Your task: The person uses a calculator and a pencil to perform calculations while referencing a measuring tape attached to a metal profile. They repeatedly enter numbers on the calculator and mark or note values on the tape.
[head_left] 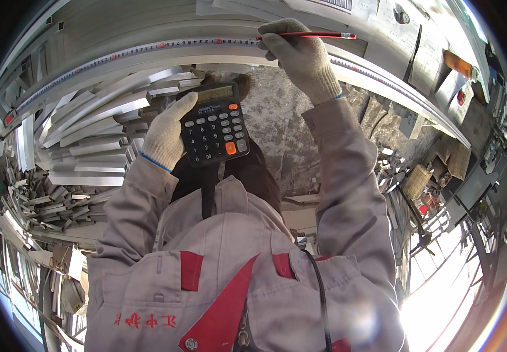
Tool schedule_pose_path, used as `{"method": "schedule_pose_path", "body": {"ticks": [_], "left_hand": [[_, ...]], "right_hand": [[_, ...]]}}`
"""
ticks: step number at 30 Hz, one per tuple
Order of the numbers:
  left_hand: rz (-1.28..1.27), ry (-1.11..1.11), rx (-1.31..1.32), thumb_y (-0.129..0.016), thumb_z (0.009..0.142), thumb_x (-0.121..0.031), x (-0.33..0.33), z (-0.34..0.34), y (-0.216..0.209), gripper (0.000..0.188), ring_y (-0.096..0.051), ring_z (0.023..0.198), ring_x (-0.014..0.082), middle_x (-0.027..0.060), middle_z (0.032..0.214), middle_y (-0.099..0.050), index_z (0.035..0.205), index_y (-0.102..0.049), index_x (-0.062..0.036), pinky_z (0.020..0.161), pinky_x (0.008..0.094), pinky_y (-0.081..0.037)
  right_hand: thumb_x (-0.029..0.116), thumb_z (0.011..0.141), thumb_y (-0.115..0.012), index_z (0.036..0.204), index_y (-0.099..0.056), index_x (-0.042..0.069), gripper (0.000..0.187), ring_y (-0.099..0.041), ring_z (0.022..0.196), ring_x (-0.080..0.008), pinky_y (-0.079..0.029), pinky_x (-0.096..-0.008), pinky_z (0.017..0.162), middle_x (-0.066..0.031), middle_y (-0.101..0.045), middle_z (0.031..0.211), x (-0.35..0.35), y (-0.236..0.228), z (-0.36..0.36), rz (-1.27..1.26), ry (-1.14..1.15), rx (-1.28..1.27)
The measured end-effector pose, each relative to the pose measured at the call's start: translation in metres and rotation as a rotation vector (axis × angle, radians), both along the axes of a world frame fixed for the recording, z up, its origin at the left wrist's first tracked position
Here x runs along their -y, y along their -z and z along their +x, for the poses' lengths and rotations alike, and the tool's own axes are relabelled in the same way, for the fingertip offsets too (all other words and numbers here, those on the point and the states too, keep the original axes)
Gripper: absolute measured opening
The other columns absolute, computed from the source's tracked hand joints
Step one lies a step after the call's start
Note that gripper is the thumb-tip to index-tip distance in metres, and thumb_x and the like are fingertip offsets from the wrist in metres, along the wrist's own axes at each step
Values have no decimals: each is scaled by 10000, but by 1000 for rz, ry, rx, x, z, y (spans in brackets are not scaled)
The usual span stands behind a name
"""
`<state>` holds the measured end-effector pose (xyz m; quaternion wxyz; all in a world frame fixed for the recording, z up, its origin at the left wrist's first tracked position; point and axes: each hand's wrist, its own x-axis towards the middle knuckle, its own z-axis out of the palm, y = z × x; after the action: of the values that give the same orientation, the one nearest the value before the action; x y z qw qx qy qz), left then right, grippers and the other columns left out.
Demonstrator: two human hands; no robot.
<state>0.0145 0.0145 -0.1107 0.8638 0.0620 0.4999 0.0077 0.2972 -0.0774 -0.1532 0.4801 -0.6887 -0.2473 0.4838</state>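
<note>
Fingers of our gloved right hand (pixel 303 58) are closed around a red pencil (pixel 327 35), its tip close to the tape measure (pixel 115 56) laid along a long pale bar (pixel 224 54). Those of our gloved left hand (pixel 165 134) grasp a black calculator (pixel 215 126) by its left edge, between us and the bar. For a sound mark, we should keep the tape flat, sight squarely from above and stroke lightly. Writing shows as calculator display digits and key legends, black and red tape numerals, and red stitched characters on our jacket (pixel 148 284).
</note>
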Motion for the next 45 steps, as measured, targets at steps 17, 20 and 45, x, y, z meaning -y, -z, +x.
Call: {"method": "schedule_pose_path", "body": {"ticks": [17,20,45], "left_hand": [[-38,-11,-71,-765,1072,-205,30,-23,35,363,-822,964,245,155,1168,-804,1346,-707,25,829,395,-710],[3,8,-121,-761,1076,-210,37,-28,45,360,-816,957,225,140,1179,-812,1348,-723,22,831,368,-695],[-56,26,-172,-748,1096,-232,41,-30,45,406,-802,1025,224,134,1223,-793,1415,-697,15,875,365,-688]], "right_hand": [[190,1130,-701,1240,-748,13,214,-770,948,-133,-642,-301,818,-79,-822,1066,-18,32,-15,-13,10,147],[193,1129,-701,1242,-746,9,220,-772,940,-136,-642,-303,812,-80,-820,1063,-19,34,-17,11,27,153],[193,1124,-703,1206,-743,3,211,-758,898,-141,-630,-307,798,-86,-804,1001,-22,29,-19,31,-62,316]]}}
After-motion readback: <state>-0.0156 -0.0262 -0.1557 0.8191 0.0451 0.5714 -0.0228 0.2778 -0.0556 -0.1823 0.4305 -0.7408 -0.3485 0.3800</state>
